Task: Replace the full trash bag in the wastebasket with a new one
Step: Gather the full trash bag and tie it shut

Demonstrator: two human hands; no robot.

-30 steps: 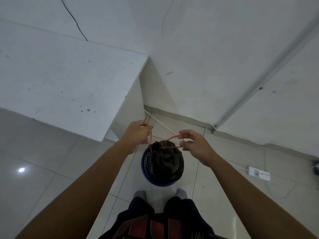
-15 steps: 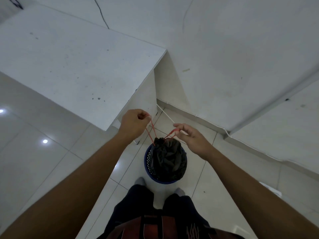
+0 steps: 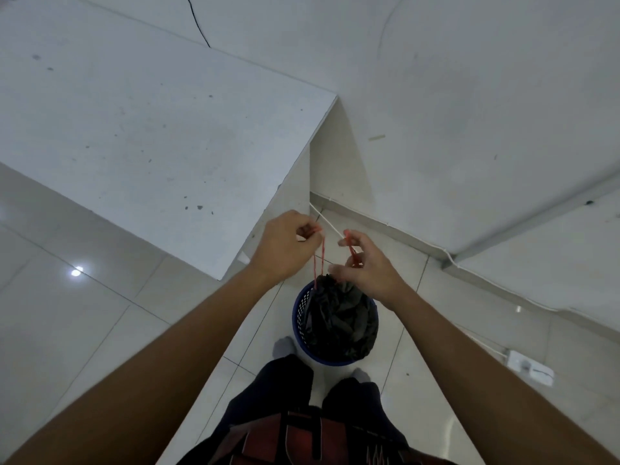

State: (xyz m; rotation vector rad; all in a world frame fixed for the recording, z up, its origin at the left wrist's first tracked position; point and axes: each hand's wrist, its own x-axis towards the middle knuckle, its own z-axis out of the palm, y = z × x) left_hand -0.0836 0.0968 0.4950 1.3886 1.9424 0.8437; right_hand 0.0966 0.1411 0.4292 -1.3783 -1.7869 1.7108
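A blue perforated wastebasket (image 3: 299, 317) stands on the tiled floor just in front of my feet. A full black trash bag (image 3: 339, 317) bulges out of it, its mouth gathered at the top. Red drawstrings (image 3: 318, 260) rise from the bag's neck. My left hand (image 3: 285, 246) is closed around one loop of the string above the basket's left rim. My right hand (image 3: 367, 263) pinches the other red loop, held over the bag's gathered top. Both hands are close together, a few centimetres apart.
A white table (image 3: 151, 129) stands to the left, its corner close to my left hand. White walls meet in a corner behind the basket. A white cable (image 3: 327, 223) runs along the floor, and a white power strip (image 3: 526, 367) lies at the right.
My hands have drawn closer together and lifted the red strings more upright. The bag's mouth is gathered tighter. The camera view shifted slightly.
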